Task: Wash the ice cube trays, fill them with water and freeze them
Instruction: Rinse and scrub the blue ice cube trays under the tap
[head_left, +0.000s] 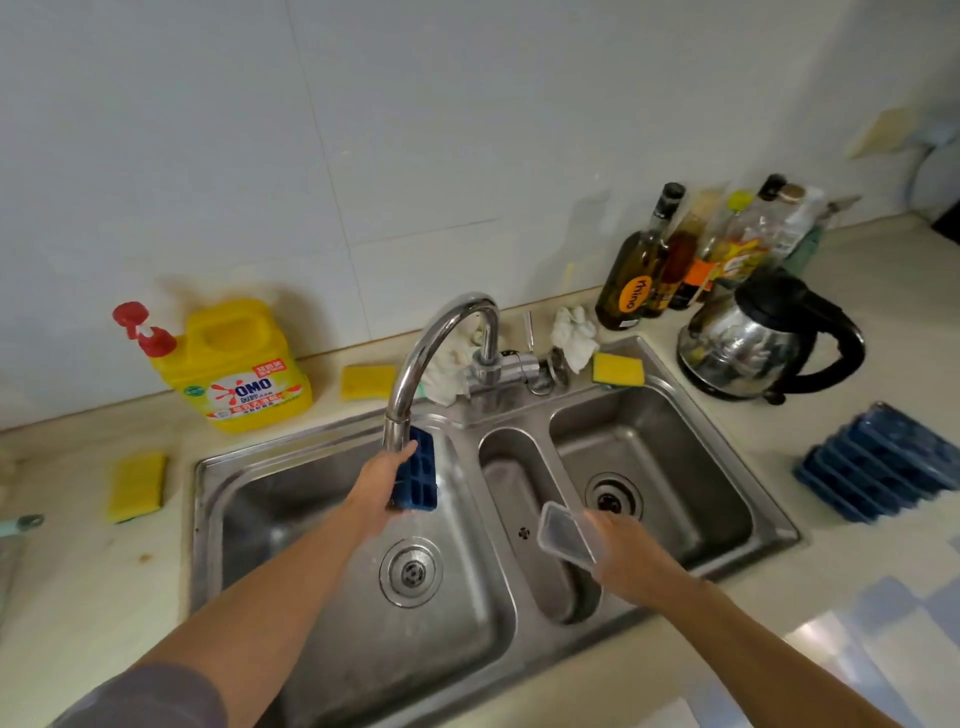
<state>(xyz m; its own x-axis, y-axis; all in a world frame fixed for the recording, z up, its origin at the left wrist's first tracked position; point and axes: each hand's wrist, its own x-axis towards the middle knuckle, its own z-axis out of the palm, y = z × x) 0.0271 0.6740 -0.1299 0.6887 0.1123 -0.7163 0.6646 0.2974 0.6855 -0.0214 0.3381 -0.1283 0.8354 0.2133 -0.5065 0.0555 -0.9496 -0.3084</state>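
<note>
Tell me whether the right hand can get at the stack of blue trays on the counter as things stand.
Likely reachable: nothing stands between the right hand and the stack of blue trays right of the sink. But its grip is taken by the clear lid.

Sleeve: a plain, dull grey-purple soft fabric sleeve (150, 696), seen only at the lower left corner.
Left arm: the left forearm (270, 587) is bare from the sleeve's hem to the wrist.
Left hand: the left hand (382, 480) is bare.
Right arm: the right forearm (769, 644) is bare to the frame's edge.
Right hand: the right hand (628, 561) is bare.
</note>
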